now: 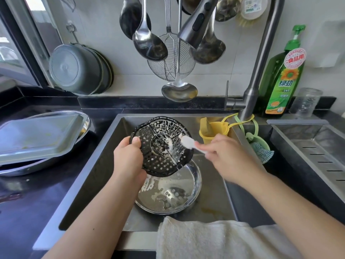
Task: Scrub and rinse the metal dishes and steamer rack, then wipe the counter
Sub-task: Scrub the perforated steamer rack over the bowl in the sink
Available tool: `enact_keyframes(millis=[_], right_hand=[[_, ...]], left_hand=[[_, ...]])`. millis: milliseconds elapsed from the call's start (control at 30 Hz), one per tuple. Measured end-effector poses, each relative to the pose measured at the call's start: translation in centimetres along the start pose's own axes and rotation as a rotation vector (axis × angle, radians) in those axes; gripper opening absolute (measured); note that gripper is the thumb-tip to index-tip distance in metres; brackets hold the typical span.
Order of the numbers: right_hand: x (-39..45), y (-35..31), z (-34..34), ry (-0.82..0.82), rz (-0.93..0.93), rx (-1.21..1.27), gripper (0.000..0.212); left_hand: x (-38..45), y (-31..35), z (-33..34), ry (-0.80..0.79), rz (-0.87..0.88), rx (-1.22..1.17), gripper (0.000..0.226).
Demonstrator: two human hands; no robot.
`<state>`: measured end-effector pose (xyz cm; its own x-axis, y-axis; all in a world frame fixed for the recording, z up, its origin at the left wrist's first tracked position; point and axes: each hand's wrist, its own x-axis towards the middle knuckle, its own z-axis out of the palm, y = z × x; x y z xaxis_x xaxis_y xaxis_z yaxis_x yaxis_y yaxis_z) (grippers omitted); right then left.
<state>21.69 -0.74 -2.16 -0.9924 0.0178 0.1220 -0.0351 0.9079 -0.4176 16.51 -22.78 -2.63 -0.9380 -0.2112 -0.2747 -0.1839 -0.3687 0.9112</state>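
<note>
white towel [203, 238] hangs over the sink's [104, 163] front edge, nearest the camera. past it a round metal dish [171, 193] sits soapy on the sink floor. above that, the left hand [128, 157] grips the black steamer rack's [164, 146] left rim, tilted and sudsy, while the right hand [225, 156] pinches a white brush [188, 143] with its bristles on the holes.

risk imo: wet soapy rim could slip and clang onto the dish below, and hard strokes could fling suds onto the counter. room's tight on the right, where the yellow caddy [214, 131] and faucet [255, 75] crowd that elbow. left counter holds stacked trays [37, 139]. ladles [179, 90] dangle overhead, so lifting the rack high could bump them.
</note>
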Motion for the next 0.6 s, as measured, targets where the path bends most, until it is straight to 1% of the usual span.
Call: enact_keyframes(millis=[33, 100, 133, 167, 233, 267, 300, 400, 433, 533, 567, 600], right_hand=[[-0.5, -0.3, 0.4, -0.037, -0.034, 0.017, 0.042], [-2.4, -2.0, 2.0, -0.185, -0.166, 0.083, 0.042], [-2.7, -2.3, 2.3, -0.213, -0.2, 0.09, 0.042], [-2.0, -1.7, 2.2, -0.172, -0.17, 0.084, 0.041], [-0.3, -0.4, 1.4, -0.02, -0.018, 0.03, 0.041], [-0.3, -0.3, 1.3, 0.025, 0.005, -0.005, 0.042], [-0.7, -0.7, 1.6, 0.014, -0.019, -0.02, 0.044], [-3.4, -3.6, 3.0, -0.171, -0.205, 0.092, 0.043], [-3.2, -3.5, 2.8, -0.175, -0.219, 0.095, 0.043], [-0.9, -1.4, 1.6, -0.023, -0.057, -0.032, 0.047], [-1.0, -1.2, 1.6, -0.005, -0.044, -0.064, 0.048], [-1.4, -1.5, 1.8, -0.034, -0.064, -0.046, 0.047]], left_hand=[[-0.1, 0.0, 0.0, 0.005, 0.002, 0.004, 0.025], [0.1, -0.1, -0.3, 0.025, -0.003, -0.009, 0.025], [0.2, -0.1, -0.4, 0.037, -0.01, -0.028, 0.025], [0.3, -0.1, -0.4, 0.049, -0.015, -0.052, 0.025], [0.4, -0.3, -0.2, 0.059, -0.008, -0.088, 0.025], [0.4, -0.4, -0.1, 0.063, -0.003, -0.098, 0.025], [0.3, -0.5, -0.1, 0.07, -0.003, -0.106, 0.025], [0.3, -1.1, -0.1, 0.081, -0.03, -0.162, 0.025], [0.3, -1.1, -0.1, 0.087, -0.031, -0.178, 0.024], [0.5, -1.1, -0.2, 0.091, -0.015, -0.209, 0.023], [0.4, -1.1, -0.2, 0.09, -0.012, -0.209, 0.023], [0.4, -1.2, -0.1, 0.089, -0.012, -0.204, 0.024]])
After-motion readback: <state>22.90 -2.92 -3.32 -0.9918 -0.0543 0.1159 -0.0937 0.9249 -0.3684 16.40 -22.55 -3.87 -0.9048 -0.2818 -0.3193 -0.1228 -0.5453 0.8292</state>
